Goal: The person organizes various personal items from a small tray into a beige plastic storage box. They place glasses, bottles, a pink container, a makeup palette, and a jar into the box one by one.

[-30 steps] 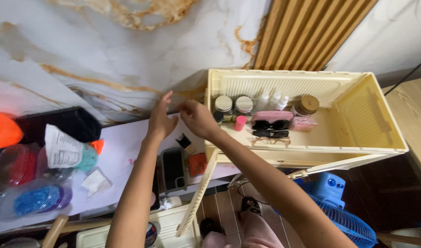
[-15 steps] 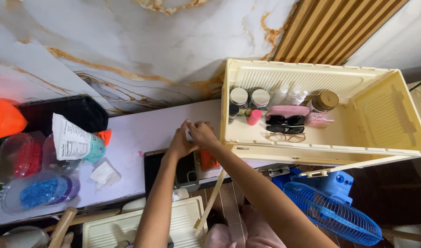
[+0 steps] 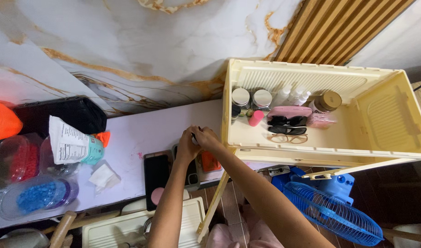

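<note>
Both hands meet over the pale pink counter [image 3: 128,138], left hand [image 3: 187,147] and right hand [image 3: 206,139] pinched together on 1 small dark object [image 3: 195,136], too small to identify. It sits just beside the cream plastic storage crate [image 3: 385,115], above a black phone [image 3: 156,177]. A steady 2-handed fingertip grip looks wise.

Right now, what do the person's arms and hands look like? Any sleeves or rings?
Both arms are bare all the way down, with no sleeves showing. The left hand and right hand wear no gloves, and no watch or bracelet shows at the wrists. Whether there are rings is too small to tell.
</note>
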